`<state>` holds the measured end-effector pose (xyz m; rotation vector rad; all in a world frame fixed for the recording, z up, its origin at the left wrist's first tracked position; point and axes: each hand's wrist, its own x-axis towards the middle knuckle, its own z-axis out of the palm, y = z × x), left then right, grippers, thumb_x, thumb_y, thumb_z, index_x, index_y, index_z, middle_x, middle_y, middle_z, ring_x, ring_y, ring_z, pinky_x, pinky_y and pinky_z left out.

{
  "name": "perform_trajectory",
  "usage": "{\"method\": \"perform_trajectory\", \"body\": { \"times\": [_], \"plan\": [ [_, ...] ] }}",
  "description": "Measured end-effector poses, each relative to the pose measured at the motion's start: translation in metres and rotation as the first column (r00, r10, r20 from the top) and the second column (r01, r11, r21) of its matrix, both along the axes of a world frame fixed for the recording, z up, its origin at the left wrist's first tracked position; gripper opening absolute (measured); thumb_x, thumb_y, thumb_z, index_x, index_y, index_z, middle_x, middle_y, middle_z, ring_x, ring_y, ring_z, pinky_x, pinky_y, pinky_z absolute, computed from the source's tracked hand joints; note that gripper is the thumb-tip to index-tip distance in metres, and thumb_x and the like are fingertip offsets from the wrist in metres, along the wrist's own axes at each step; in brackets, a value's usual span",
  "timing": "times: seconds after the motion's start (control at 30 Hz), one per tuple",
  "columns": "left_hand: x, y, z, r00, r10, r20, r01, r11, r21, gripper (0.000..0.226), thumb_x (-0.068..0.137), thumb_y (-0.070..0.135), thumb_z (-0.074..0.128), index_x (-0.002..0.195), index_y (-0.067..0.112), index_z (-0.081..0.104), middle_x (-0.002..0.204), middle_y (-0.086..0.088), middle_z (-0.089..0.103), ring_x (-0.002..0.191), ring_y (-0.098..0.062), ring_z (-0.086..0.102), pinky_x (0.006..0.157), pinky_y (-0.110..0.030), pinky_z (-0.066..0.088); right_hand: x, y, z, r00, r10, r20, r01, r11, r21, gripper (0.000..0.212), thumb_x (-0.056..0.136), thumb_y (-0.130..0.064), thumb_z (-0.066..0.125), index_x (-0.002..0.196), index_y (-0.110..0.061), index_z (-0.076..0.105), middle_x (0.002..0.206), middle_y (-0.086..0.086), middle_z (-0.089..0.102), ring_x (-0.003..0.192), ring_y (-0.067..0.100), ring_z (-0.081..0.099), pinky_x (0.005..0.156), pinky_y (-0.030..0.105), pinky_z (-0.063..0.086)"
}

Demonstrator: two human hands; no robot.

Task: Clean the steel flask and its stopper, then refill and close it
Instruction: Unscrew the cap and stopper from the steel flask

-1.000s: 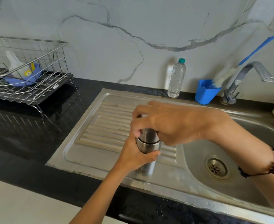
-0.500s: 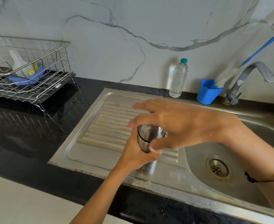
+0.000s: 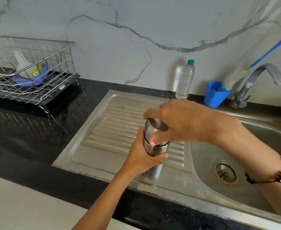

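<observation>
The steel flask (image 3: 154, 150) stands upright on the sink's ribbed draining board (image 3: 119, 128), near its right end. My left hand (image 3: 142, 156) wraps around the flask's body from the left. My right hand (image 3: 182, 123) comes over the top and grips the steel cap (image 3: 153, 128), thumb on the near side and fingers on the far side. The cap sits on the flask's neck. The stopper is hidden under it, if there at all.
The sink bowl (image 3: 207, 156) with its drain (image 3: 225, 174) lies to the right, the tap (image 3: 259, 77) behind it. A blue cup (image 3: 216, 95) holds a bottle brush, a plastic water bottle (image 3: 185, 80) stands beside it. A wire dish rack (image 3: 28, 72) sits far left on the black counter (image 3: 28, 130).
My right hand had opened its fingers and shifted its hold over the cap half a second ago. Now it is closed on the cap again. The left hand keeps the flask in place.
</observation>
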<state>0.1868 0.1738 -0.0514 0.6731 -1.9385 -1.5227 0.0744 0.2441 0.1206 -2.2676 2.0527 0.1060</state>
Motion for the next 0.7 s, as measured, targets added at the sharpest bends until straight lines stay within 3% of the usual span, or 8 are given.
{"method": "perform_trajectory", "body": {
  "times": [0.07,0.17,0.27,0.33,0.5,0.63,0.7],
  "plan": [
    [0.000,-0.001,0.000,1.000,-0.006,-0.009,0.006,1.000,-0.016,0.076,0.055,0.035,0.079,0.120,0.038,0.040,0.110,-0.001,0.064,0.100,-0.013,0.064,0.083,-0.034,0.055,-0.003,0.000,0.003,0.998,0.053,0.030,-0.054,0.998,0.011,0.040,0.081,-0.049,0.056,0.117,-0.032,0.049,0.086,-0.009,0.055,0.077,0.009,0.050,0.064,0.026,0.042],
    [0.000,-0.002,0.000,1.000,-0.007,-0.013,0.007,1.000,-0.001,0.076,0.054,0.033,0.079,0.119,0.037,0.040,0.107,0.006,0.066,0.098,-0.014,0.065,0.083,-0.035,0.055,-0.012,0.006,0.025,0.981,0.070,0.180,-0.077,0.996,0.034,0.044,0.082,-0.034,0.065,0.123,-0.038,0.048,0.099,-0.008,0.058,0.089,0.005,0.051,0.074,0.022,0.044],
    [0.000,0.000,0.002,1.000,-0.011,0.006,0.011,1.000,0.008,0.074,0.053,0.035,0.078,0.117,0.034,0.041,0.102,0.021,0.065,0.094,-0.008,0.065,0.079,-0.025,0.052,-0.028,0.012,0.046,0.952,0.002,0.308,0.007,1.000,-0.028,0.048,0.078,-0.027,0.070,0.121,-0.039,0.052,0.101,-0.010,0.060,0.088,0.004,0.054,0.076,0.025,0.048],
    [0.000,0.001,0.003,1.000,-0.006,0.005,0.006,1.000,0.010,0.075,0.052,0.035,0.078,0.118,0.033,0.041,0.100,0.021,0.064,0.093,-0.008,0.065,0.078,-0.023,0.051,-0.042,0.007,0.044,0.961,-0.088,0.262,0.101,0.994,-0.036,0.050,0.078,-0.026,0.070,0.122,-0.040,0.051,0.101,-0.009,0.058,0.087,0.008,0.053,0.078,0.028,0.047],
    [0.001,0.003,0.004,1.000,0.001,-0.002,-0.001,1.000,0.023,0.076,0.051,0.036,0.076,0.118,0.033,0.041,0.097,0.023,0.065,0.090,-0.004,0.065,0.075,-0.017,0.050,-0.078,-0.039,-0.026,0.957,-0.261,0.129,0.252,0.964,0.083,0.049,0.080,-0.016,0.065,0.125,-0.028,0.050,0.101,-0.003,0.052,0.094,0.017,0.048,0.077,0.026,0.036],
    [0.001,0.004,0.007,1.000,0.005,-0.004,-0.005,1.000,0.025,0.075,0.051,0.036,0.076,0.117,0.034,0.041,0.097,0.019,0.066,0.090,-0.001,0.064,0.074,-0.014,0.049,-0.105,-0.074,-0.102,0.931,-0.354,0.089,0.332,0.923,0.195,0.049,0.081,-0.006,0.058,0.127,-0.021,0.051,0.120,0.008,0.056,0.105,0.025,0.051,0.078,0.029,0.040],
    [0.001,0.005,0.008,1.000,0.003,-0.002,-0.003,1.000,0.023,0.074,0.051,0.034,0.076,0.116,0.033,0.041,0.096,0.021,0.065,0.089,-0.001,0.064,0.073,-0.013,0.049,-0.114,-0.083,-0.127,0.909,-0.405,0.096,0.383,0.904,0.191,0.047,0.084,-0.004,0.052,0.129,-0.019,0.050,0.127,0.009,0.053,0.114,0.027,0.049,0.086,0.032,0.041]
  ]
}}
